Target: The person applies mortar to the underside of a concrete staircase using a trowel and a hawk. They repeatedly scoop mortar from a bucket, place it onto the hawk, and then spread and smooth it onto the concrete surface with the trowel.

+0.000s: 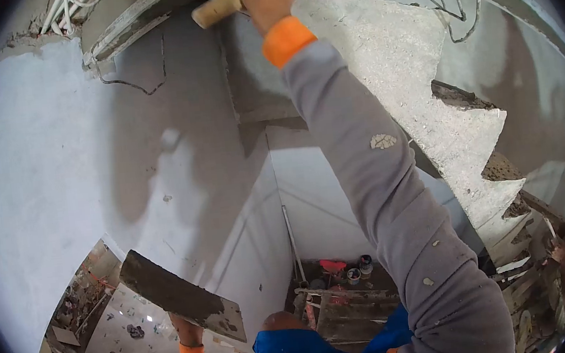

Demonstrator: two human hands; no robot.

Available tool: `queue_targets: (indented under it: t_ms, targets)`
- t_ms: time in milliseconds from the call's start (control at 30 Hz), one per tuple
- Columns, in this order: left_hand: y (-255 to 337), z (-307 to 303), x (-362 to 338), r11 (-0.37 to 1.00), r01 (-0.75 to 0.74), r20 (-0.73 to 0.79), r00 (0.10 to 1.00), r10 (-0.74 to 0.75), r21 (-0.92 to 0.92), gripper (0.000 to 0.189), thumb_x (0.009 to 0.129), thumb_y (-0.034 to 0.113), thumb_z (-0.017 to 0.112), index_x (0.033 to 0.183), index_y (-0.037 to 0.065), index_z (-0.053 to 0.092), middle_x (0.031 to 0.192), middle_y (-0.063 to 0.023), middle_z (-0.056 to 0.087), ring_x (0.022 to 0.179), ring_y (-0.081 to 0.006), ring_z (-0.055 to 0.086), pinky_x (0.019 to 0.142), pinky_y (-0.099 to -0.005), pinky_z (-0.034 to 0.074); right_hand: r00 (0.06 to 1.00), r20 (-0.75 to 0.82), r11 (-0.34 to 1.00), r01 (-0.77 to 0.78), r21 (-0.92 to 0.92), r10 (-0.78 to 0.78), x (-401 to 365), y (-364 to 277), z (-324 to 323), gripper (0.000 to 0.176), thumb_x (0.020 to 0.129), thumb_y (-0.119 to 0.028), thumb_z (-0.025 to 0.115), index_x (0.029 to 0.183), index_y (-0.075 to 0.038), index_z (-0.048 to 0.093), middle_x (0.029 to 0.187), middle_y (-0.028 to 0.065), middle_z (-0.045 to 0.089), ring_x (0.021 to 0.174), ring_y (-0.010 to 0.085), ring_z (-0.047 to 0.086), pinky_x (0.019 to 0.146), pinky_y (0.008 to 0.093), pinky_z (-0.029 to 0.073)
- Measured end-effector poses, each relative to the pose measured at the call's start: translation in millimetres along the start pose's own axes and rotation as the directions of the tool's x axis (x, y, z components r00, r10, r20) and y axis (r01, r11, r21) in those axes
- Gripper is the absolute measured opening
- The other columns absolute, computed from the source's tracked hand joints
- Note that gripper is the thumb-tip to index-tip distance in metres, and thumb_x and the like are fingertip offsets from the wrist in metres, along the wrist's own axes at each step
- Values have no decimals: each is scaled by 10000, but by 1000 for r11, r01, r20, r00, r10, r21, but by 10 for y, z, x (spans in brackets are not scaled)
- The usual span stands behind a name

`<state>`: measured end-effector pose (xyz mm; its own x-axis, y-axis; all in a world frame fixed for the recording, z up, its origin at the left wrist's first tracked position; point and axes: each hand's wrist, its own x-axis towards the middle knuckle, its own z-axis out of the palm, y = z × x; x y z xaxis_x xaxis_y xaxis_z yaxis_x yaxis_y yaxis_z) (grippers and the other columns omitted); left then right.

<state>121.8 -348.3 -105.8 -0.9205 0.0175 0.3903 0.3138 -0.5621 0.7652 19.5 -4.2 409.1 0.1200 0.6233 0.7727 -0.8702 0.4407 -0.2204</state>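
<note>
My right hand (270, 0) is raised high at the top of the view, its fingers wrapped round a tool with a thick tan wooden handle (219, 8). The tool's working end is hidden, close to the underside of a concrete ledge. Down at the lower left, my left hand (187, 330) holds up a mortar board (182, 295) from below. Dark wet mortar covers much of the board, while its right corner is bare. The board hides most of that hand's fingers.
A jagged, stepped concrete stair side (453, 112) runs down the right. Loose wires (464, 16) hang at the upper right. Far below are buckets (354, 276) and wooden planks (350, 313). Another person's hand (558, 250) shows at the lower right.
</note>
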Motion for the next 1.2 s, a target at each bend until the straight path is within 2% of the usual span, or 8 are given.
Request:
queue_targets:
  t_ms: [267, 400, 467, 567, 867, 967, 1067, 1200]
  targets:
    - [63, 165, -28, 974, 2, -162, 986, -39, -225, 335, 951, 325, 373, 1128, 59, 471, 1043, -85, 580, 940, -236, 567, 858, -392, 463, 999, 48, 1000, 21, 3, -21, -485, -319, -60, 454, 776, -187, 523, 1042, 162, 408, 905, 355, 556, 843, 457, 557, 748, 449, 453]
    - [11, 99, 3, 983, -62, -38, 997, 70, 175, 356, 944, 343, 393, 1169, 75, 456, 1095, -78, 561, 989, -245, 549, 887, -399, 449, 989, 69, 982, 120, 147, -131, -707, -166, -383, 375, 759, -143, 531, 999, 126, 426, 837, 302, 554, 802, 426, 555, 723, 440, 444]
    - [-124, -101, 22, 984, -5, -15, 1000, 3, -177, 439, 924, 411, 428, 1241, 107, 449, 1178, -66, 544, 1066, -273, 528, 932, -423, 426, 980, 9, 954, 190, 233, -197, -596, 221, -378, 315, 738, -62, 537, 980, 95, 411, 757, 218, 552, 809, 380, 554, 734, 390, 447]
    - [-142, -78, 29, 966, -49, -22, 998, 56, 253, 449, 924, 425, 420, 1248, 115, 442, 1181, -71, 542, 1065, -274, 529, 931, -427, 425, 1000, -3, 978, 6, 210, -6, -219, 500, -435, 288, 741, -48, 531, 984, 64, 426, 777, 210, 534, 803, 335, 543, 721, 376, 445]
    - [-98, 80, 46, 965, 62, -152, 983, -103, -254, 355, 954, 340, 367, 1172, 72, 452, 1097, -78, 549, 999, -256, 540, 877, -405, 449, 864, 366, 614, 503, -608, -345, 199, 228, -21, 365, 753, -156, 548, 966, 126, 457, 790, 267, 585, 755, 440, 563, 680, 452, 446]
    - [-119, 51, 47, 989, 21, -151, 988, -43, -148, 353, 951, 337, 380, 1175, 74, 448, 1093, -75, 549, 998, -249, 540, 875, -407, 451, 999, 41, 999, 26, 23, -27, -246, -251, -285, 384, 761, -151, 545, 1001, 131, 443, 807, 278, 586, 759, 441, 565, 690, 453, 452]
    - [-58, 142, 17, 979, 44, -206, 975, -86, -200, 316, 941, 290, 426, 1162, 66, 457, 1087, -72, 554, 982, -237, 544, 862, -384, 452, 978, -13, 927, 201, 317, -208, -399, -24, -426, 421, 776, -144, 529, 1073, 127, 405, 847, 293, 587, 785, 455, 561, 717, 458, 452]
    - [-180, -191, -1, 880, -83, -84, 987, 138, 468, 426, 919, 388, 441, 1219, 85, 449, 1139, -84, 562, 1018, -274, 557, 896, -413, 455, 910, -21, 833, 369, -411, -414, 31, 626, -391, 275, 757, -177, 568, 901, 57, 561, 796, 223, 626, 747, 375, 606, 667, 431, 467]
